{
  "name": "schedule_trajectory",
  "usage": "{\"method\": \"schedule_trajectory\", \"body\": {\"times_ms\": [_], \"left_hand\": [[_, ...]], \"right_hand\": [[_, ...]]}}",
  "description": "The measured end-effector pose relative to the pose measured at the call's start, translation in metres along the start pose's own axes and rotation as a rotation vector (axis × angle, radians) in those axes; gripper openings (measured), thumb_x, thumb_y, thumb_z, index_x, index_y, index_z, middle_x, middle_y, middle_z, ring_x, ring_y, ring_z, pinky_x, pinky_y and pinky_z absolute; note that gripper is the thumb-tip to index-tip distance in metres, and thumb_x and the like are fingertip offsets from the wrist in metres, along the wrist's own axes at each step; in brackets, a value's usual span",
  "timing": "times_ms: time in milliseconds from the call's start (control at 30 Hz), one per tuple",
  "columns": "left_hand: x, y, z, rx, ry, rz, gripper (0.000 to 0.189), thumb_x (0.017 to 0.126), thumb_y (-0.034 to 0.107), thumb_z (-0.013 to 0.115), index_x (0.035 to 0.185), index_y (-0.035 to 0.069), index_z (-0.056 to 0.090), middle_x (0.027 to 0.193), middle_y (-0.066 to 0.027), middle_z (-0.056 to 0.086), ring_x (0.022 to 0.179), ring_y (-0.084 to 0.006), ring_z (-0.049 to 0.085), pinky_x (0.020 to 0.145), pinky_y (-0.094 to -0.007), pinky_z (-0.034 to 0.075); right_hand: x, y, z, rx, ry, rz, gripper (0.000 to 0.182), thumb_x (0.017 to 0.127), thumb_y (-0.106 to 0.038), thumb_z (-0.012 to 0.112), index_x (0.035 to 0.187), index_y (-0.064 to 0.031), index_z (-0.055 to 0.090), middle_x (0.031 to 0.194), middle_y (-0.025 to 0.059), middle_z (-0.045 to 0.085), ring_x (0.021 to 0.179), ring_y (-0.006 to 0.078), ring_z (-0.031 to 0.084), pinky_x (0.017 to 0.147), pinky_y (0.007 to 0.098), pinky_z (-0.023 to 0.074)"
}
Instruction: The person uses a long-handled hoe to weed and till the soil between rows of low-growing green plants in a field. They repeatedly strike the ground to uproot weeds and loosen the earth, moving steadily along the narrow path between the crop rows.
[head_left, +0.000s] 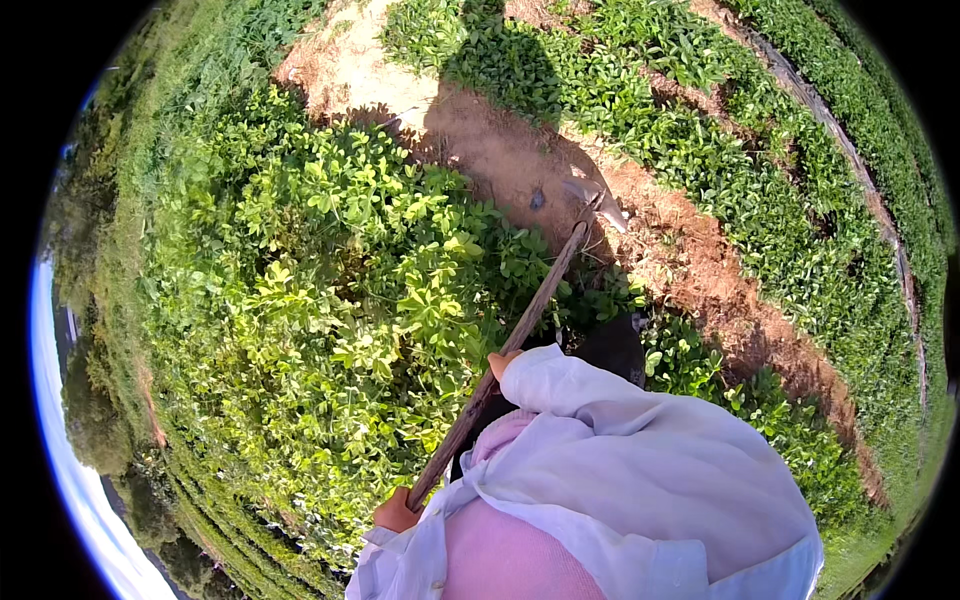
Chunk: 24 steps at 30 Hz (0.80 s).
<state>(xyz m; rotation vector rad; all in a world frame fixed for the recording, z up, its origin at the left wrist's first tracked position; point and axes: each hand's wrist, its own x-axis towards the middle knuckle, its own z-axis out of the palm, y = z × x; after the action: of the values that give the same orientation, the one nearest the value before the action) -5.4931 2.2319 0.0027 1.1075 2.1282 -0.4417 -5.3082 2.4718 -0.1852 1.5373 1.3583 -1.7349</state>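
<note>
A hoe with a long, rough wooden handle (534, 307) slants from my body up toward the bare ground. My left hand (395, 510) is closed around the handle's rear end, low at the left of my torso. Farther forward, my right hand (501, 364) grips the same handle, partly covered by a pale sleeve (559, 379). At the far end, the hoe's metal head (613, 216) is at the reddish soil, partly in shadow; whether its edge is in the ground I cannot tell. Leafy green plants (360, 300) crowd the handle's left side.
A strip of bare soil (690, 262) runs diagonally between the plants. More low crop rows (787, 210) grow on the right, with a long pale strip (847, 142) among them. My shadow (495, 142) falls ahead. A small dark object (537, 199) lies near the hoe head.
</note>
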Motion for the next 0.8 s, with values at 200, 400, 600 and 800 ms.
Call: {"method": "schedule_trajectory", "body": {"times_ms": [200, 400, 600, 800], "left_hand": [[0.121, 0.15, 0.007, -0.045, 0.056, 0.165, 0.024, 0.064, 0.021, 0.059, 0.079, 0.008, 0.047, 0.063, -0.0146, 0.057, 0.056, -0.0338, 0.056, 0.051, -0.0433, 0.044], [0.143, 0.137, -0.007, -0.069, -0.128, 0.202, 0.028, 0.065, 0.02, 0.057, 0.087, 0.007, 0.045, 0.068, -0.0181, 0.057, 0.062, -0.0349, 0.057, 0.057, -0.0441, 0.045], [0.11, 0.072, -0.029, -0.051, -0.229, 0.093, 0.034, 0.065, 0.028, 0.058, 0.091, 0.009, 0.047, 0.07, -0.0172, 0.058, 0.065, -0.0348, 0.057, 0.058, -0.0429, 0.044], [0.066, -0.028, -0.097, 0.188, -0.021, 0.058, 0.027, 0.064, 0.033, 0.06, 0.077, 0.011, 0.05, 0.057, -0.0129, 0.056, 0.051, -0.0328, 0.055, 0.048, -0.0417, 0.043]], "right_hand": [[0.138, 0.03, -0.077, 0.958, 0.39, 0.156, 0.032, 0.081, -0.028, 0.047, 0.08, 0.0039, 0.049, 0.059, 0.0086, 0.054, 0.048, 0.0205, 0.056, 0.043, 0.0359, 0.0418], [0.081, -0.023, -0.121, -0.278, 0.203, 0.106, 0.04, 0.084, -0.031, 0.031, 0.098, -0.0019, 0.054, 0.098, 0.0158, 0.055, 0.091, 0.0291, 0.053, 0.079, 0.0395, 0.0394], [0.07, -0.044, -0.05, 0.046, 0.227, 0.263, 0.045, 0.079, -0.035, 0.038, 0.105, -0.003, 0.054, 0.11, 0.0189, 0.05, 0.101, 0.0314, 0.049, 0.087, 0.0337, 0.0368], [0.033, -0.094, 0.031, 0.819, -0.196, 0.077, 0.046, 0.08, -0.042, 0.046, 0.095, 0.0023, 0.049, 0.079, 0.0167, 0.056, 0.069, 0.0298, 0.057, 0.062, 0.0496, 0.0461]]}}
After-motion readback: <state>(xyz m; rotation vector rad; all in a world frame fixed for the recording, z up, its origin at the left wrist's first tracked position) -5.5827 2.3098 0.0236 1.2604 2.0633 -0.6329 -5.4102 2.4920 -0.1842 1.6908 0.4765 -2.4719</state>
